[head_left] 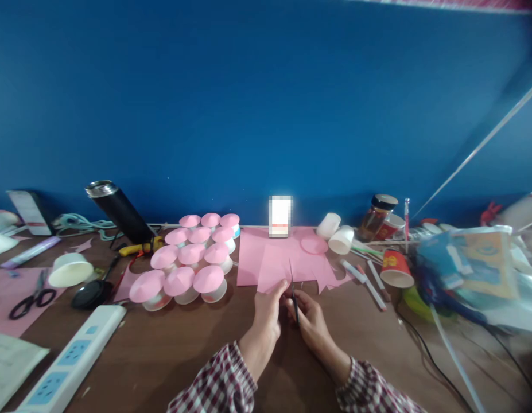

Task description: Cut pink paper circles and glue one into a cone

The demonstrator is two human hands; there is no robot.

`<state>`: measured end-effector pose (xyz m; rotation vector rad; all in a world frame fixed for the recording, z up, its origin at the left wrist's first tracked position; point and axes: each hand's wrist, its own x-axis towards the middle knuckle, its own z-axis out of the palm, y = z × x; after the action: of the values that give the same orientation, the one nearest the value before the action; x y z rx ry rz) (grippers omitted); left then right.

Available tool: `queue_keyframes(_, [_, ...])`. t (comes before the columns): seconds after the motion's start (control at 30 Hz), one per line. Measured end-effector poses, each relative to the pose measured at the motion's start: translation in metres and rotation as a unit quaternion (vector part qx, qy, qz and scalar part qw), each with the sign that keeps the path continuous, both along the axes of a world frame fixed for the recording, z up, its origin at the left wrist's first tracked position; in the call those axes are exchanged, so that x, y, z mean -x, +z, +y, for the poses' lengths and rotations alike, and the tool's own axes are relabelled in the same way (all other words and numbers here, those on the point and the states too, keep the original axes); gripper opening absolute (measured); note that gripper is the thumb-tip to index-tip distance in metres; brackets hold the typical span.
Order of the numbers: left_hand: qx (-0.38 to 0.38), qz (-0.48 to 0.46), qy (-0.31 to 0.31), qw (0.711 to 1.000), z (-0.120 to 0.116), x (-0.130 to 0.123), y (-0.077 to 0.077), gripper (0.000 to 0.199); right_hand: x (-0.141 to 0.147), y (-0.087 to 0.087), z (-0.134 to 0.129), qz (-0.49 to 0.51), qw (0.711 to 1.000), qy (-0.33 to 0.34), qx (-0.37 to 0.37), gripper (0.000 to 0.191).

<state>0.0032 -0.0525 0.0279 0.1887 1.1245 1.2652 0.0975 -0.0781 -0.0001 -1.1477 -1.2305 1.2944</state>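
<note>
My left hand [267, 314] is closed on the lower edge of a pink paper piece [272, 267], thumb on top. In my right hand [311, 318] is a pair of scissors [292, 284], blades pointing away from me and up along the paper's right side. Behind both hands lies a larger pink sheet [249, 252], partly covered by the piece I hold. A round pink paper disc [314, 245] rests on its right part. To the left stand several paper cups topped with shallow pink paper cones [179, 280].
Two white paper cups [341, 240] lie at the back beside a lidded jar [379, 215]. Markers [372, 287] and a red cup [396, 268] are on the right. At left are a power strip [72, 355], another pair of scissors [33, 298] and a black flask [119, 212].
</note>
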Motion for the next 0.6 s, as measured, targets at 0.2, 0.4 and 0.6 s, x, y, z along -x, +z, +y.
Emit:
queue_keyframes(0.2, [-0.013,0.021,0.014,1.0,0.0018,0.0008,-0.0031,0.026,-0.0013,-0.0016,0.0,-0.014,1.0,-0.004,-0.001,0.035])
queue_keyframes(0.4, [-0.019,0.025,0.011,0.999,0.0029,0.0024,-0.0062,0.027,-0.001,-0.0018,0.0009,-0.021,1.0,-0.004,-0.002,0.035])
queue_keyframes(0.6, [-0.016,0.011,0.022,1.0,0.0045,0.0038,-0.0039,0.028,-0.0011,-0.004,0.0015,-0.02,1.0,0.0,0.005,0.036])
